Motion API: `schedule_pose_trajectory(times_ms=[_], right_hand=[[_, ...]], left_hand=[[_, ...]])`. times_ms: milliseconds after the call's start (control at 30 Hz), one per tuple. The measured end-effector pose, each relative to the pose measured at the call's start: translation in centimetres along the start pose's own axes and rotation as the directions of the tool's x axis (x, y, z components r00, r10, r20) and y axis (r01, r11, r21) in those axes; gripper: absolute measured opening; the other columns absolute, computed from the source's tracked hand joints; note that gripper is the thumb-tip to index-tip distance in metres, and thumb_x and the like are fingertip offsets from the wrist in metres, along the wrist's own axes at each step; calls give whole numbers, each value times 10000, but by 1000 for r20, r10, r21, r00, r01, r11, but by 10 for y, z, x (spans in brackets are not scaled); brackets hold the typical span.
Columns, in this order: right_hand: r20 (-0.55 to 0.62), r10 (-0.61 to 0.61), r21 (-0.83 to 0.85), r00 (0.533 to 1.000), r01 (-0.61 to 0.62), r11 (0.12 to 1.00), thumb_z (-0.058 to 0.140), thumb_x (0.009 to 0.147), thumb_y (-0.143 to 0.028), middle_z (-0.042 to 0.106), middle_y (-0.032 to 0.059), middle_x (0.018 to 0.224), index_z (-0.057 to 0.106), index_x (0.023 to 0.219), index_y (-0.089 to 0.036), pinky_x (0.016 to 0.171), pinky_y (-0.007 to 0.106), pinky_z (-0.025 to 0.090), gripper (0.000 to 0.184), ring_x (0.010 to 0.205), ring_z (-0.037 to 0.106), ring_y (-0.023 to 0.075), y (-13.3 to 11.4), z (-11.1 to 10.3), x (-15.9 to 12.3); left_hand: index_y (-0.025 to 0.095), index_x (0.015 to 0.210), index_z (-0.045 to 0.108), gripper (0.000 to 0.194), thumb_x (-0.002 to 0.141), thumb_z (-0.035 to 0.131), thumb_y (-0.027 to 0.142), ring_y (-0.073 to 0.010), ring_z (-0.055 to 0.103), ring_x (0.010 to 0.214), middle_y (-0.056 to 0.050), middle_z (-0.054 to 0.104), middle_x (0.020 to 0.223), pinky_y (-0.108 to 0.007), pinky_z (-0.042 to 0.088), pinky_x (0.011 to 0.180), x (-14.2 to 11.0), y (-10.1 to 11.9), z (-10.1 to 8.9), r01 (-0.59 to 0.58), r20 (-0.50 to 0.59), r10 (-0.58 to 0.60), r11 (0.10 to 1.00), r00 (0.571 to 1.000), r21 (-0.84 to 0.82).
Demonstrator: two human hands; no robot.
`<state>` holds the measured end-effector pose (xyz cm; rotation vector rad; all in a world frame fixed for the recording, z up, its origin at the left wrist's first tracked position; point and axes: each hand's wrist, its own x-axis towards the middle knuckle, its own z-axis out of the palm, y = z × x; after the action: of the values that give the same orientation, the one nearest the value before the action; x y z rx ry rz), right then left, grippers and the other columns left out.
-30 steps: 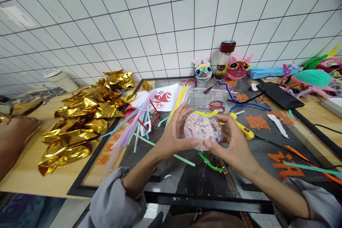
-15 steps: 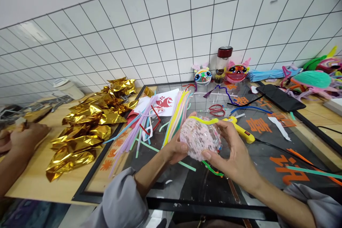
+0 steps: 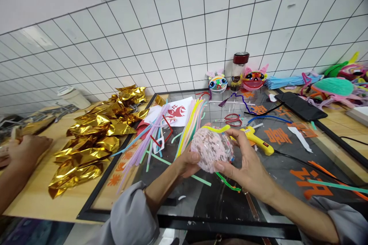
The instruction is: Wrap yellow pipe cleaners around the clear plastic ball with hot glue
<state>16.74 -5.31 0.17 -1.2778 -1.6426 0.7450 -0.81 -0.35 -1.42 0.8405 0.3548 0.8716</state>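
Between my two hands is a clear round shell lined with pale pink fuzzy strips, a pipe-cleaner ball [image 3: 212, 150]. My left hand [image 3: 188, 159] grips its left side, thumb on the front. My right hand [image 3: 244, 157] holds the right side, with its thumb low on the front and fingers at the upper edge. A yellow pipe cleaner [image 3: 220, 129] lies along the top of the ball, by my right fingertips. Just behind my right hand rests a yellow hot glue gun [image 3: 260, 143]. Below the ball a green pipe cleaner [image 3: 227, 182] lies on the glass.
Pipe-cleaner bundles [image 3: 188, 126] and gold foil [image 3: 97, 126] lie to the left. Red-handled scissors [image 3: 233, 120] lie behind the ball. A lidded bottle [image 3: 239, 71] and decorated animal faces [image 3: 254, 79] stand by the wall. A phone [image 3: 301, 105] lies right. Another person's hand [image 3: 30, 151] is far left.
Both hands have shifted the ball slightly left and turned it a little, with more of its shiny clear front showing. My grip stays on it.
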Motion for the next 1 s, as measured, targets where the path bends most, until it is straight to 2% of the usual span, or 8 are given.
schedule_pose_trajectory(times_ms=[133,267,400,533,600,667,800,1000], right_hand=[[18,-22,57,1000,21,998,624,805,-649,529,127,1400,434,1352,-247,1065,512,416,705,1304,501,318,0,-10,10],[-110,-45,46,993,50,998,552,881,-584,611,122,1339,486,1339,-232,1015,460,459,582,1235,580,275,10,-38,39],[-261,-46,-300,964,-36,953,543,861,-517,739,100,980,659,999,-189,796,374,514,374,895,690,247,30,-73,60],[-111,196,-800,974,-205,563,513,859,-577,737,123,842,673,861,-184,621,354,432,424,791,700,305,39,-85,58],[-20,373,-906,928,-175,386,512,843,-652,733,145,825,677,845,-186,590,350,402,494,786,705,335,39,-83,54],[22,469,-942,883,-139,306,518,813,-716,725,157,796,685,844,-189,580,349,392,554,790,707,351,40,-78,52],[27,479,-944,878,-135,302,535,811,-683,735,165,865,681,900,-182,564,335,373,529,821,711,347,50,-72,53],[5,423,-907,906,-174,383,530,805,-487,738,116,817,644,830,-204,548,313,324,307,784,709,306,65,-76,56]], left_hand=[[240,1405,515,981,530,875,500,-409,584,1269,-123,661,1327,-515,467,1073,0,7,-2,-44,-28,44,999,999,16],[245,1358,551,908,552,874,512,-420,575,1276,-118,673,1307,-561,473,1054,-2,20,-2,-57,-10,57,998,998,21],[270,1345,552,921,523,888,515,-400,567,1291,-96,705,1244,-538,484,1053,-1,29,-7,-122,-84,126,991,988,48],[247,1374,530,936,551,865,540,-391,594,1252,-101,696,1225,-522,497,1039,1,27,-15,-115,-101,121,992,988,57],[257,1383,513,954,538,887,493,-382,613,1220,-105,675,1257,-523,507,1024,1,23,-16,-81,-80,88,993,993,87],[285,1392,490,984,512,913,410,-369,617,1208,-99,635,1317,-518,515,1009,1,19,-16,-96,-104,111,986,988,139],[281,1450,405,1170,417,953,325,-378,586,1229,-120,607,1330,-506,499,1015,-1,14,-14,-166,-125,206,948,971,270],[287,1474,380,1184,437,951,297,-369,552,1249,-113,586,1329,-509,458,1045,-1,10,-19,-211,-56,241,922,969,324]])
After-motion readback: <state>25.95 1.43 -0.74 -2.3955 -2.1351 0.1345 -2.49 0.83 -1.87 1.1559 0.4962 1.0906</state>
